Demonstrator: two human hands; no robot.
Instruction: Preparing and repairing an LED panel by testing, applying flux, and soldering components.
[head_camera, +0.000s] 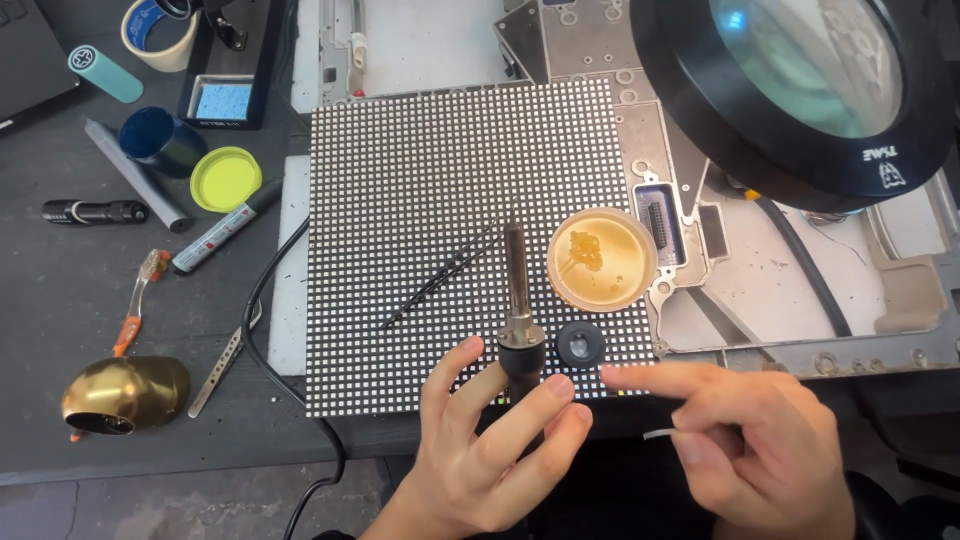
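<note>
Left hand (490, 450) is clamped round the handle of a soldering iron (517, 300), w/ fingers wrapped on the black grip. Right hand (760, 450) is part-closed, pinching a short bit of solder wire (660, 434) btwn thumb & fingers, index finger stretched out toward the left hand. Hands sit near each other but don't touch.

Iron's long axis runs straight away from the left hand, tip resting over the LED matrix panel (420, 200) on the desk (60, 300). Just beyond the right index finger: small black cap (580, 345), & past that a round tub of amber flux (602, 260), right of the iron's tip. Thin dark strip (440, 275) lies diagonally on the panel, left of the iron. Left hand is nearer the tip's line; right hand nearer the tub.
</note>
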